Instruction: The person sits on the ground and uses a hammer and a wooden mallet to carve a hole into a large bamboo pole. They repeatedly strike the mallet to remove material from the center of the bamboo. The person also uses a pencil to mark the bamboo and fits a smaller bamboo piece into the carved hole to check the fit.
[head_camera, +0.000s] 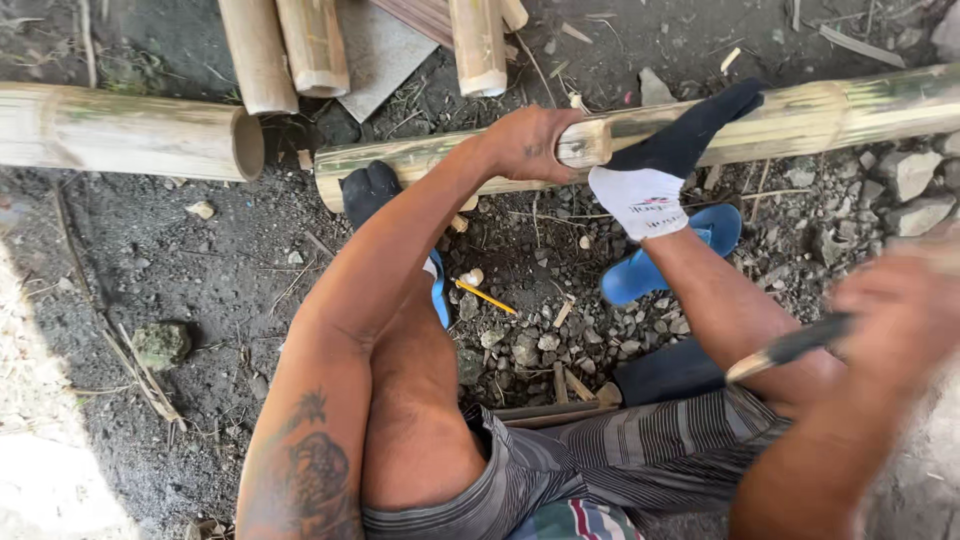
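Observation:
A long green-yellow bamboo pole (800, 115) lies across the gravel in front of me. My left hand (530, 145) is wrapped around it beside a pale cut stub (585, 143). A foot in a black-and-white sock (660, 165) presses on the pole just right of that hand; another dark-socked foot (368, 190) rests against its left end. My right hand (900, 320), blurred by motion at the right edge, grips a dark-handled tool (790, 345) with a lighter tip pointing left, over my right thigh.
Another thick bamboo section (130, 135) lies at the left, and several cut bamboo pieces (310, 45) lean in from the top. Blue sandals (660, 260) sit under my legs. A yellow pencil (485, 296), wood chips and stones (905, 175) are scattered on dark ground.

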